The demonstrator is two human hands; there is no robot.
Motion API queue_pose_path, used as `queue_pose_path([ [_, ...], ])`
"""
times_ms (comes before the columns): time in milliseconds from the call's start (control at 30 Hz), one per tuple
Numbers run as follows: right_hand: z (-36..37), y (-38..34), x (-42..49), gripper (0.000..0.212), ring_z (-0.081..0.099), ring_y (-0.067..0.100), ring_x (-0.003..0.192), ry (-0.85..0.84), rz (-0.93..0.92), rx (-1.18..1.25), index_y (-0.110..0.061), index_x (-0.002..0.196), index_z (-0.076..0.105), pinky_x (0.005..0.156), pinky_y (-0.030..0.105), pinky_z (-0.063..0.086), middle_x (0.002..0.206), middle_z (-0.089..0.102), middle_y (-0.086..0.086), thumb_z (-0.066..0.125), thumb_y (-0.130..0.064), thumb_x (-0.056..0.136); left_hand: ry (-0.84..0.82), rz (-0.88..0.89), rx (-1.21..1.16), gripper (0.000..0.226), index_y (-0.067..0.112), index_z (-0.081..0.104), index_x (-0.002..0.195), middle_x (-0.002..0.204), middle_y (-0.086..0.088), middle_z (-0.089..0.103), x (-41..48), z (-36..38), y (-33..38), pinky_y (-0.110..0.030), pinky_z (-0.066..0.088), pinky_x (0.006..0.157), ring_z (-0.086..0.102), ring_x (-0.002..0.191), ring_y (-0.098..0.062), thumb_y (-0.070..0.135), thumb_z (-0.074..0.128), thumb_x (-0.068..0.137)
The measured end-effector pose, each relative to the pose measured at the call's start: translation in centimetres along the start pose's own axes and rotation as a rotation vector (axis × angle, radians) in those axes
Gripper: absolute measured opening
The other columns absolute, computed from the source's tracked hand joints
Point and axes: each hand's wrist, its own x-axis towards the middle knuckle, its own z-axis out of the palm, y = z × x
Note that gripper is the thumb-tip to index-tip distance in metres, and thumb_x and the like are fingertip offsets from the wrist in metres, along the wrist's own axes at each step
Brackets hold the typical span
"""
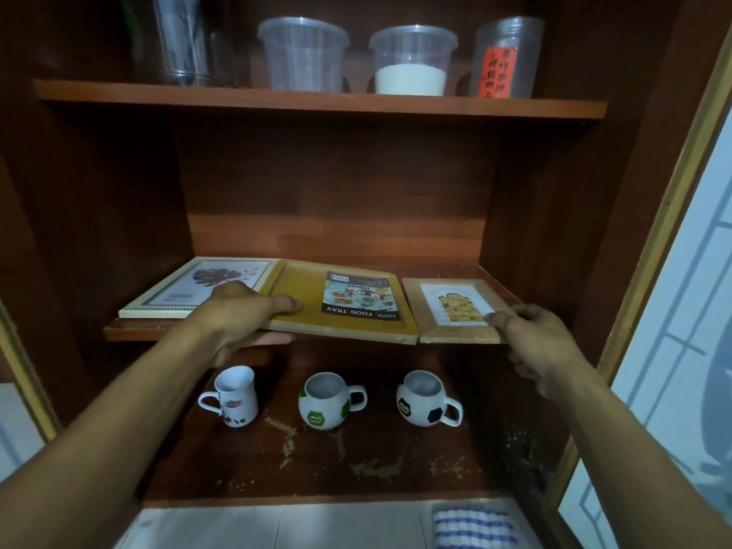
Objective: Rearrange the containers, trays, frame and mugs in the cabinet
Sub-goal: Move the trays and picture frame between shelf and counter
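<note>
A large wooden food tray (309,283) lies on the cabinet's middle shelf (130,330), front edge overhanging. The left hand (245,311) grips that edge, thumb on top, fingers (273,339) curled beneath, probably to slide it. The right hand (538,338) pinches the front corner of a smaller tray (455,307) just beside it. A picture frame (206,283) lies to the left; mugs (325,402) stand below and containers (412,61) above.

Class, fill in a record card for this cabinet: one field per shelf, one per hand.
top shelf: clear containers, one with white powder
middle shelf: frame, large tray, small tray, left to right
bottom shelf: three mugs in a row
left hand: grips large tray
right hand: holds small tray's corner
</note>
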Motion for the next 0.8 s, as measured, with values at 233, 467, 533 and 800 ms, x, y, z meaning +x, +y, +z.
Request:
queue_pose_path([
  [233,0.2,-0.4,-0.2,0.016,0.045,0.01,0.04,-0.002,0.058,0.094,-0.018,0.106,0.06,0.031,0.016,0.027,0.075,0.06,0.005,0.062,-0.021,0.091,0.026,0.001,-0.127,0.047,-0.008,0.052,0.12,0.108,-0.024,0.066,0.8,0.5,0.1,-0.028,0.056,0.051,0.073,0.075,-0.027,0.002,0.073,0.079],
  [467,0.0,-0.2,-0.1,0.019,0.039,0.009,0.042,-0.056,0.061,0.193,-0.018,0.115,0.061,0.033,0.018,0.03,0.071,0.06,0.002,0.058,-0.017,0.096,0.06,0.048,-0.213,0.053,0.013,0.039,0.145,0.118,-0.014,0.06,1.6,0.4,-0.7,-0.032,0.057,0.047,0.067,0.088,-0.027,0.011,0.058,0.096],
  [533,0.1,-0.2,-0.2,0.014,0.038,0.009,0.043,-0.061,0.042,0.213,-0.018,0.11,0.062,0.033,0.019,0.031,0.069,0.058,0.002,0.055,-0.017,0.098,0.059,0.048,-0.229,0.053,0.013,0.037,0.147,0.121,-0.014,0.059,1.7,0.3,-1.0,-0.031,0.056,0.046,0.065,0.087,-0.027,0.009,0.054,0.097],
  [800,0.2,-0.3,-0.9,0.014,0.036,0.01,0.046,-0.083,0.031,0.309,-0.021,0.095,0.057,0.035,0.018,0.03,0.071,0.057,0.004,0.049,-0.012,0.101,0.029,0.064,-0.269,0.051,0.011,0.036,0.146,0.108,-0.012,0.06,1.5,-0.1,-1.2,-0.03,0.056,0.046,0.064,0.085,-0.025,0.006,0.051,0.098],
])
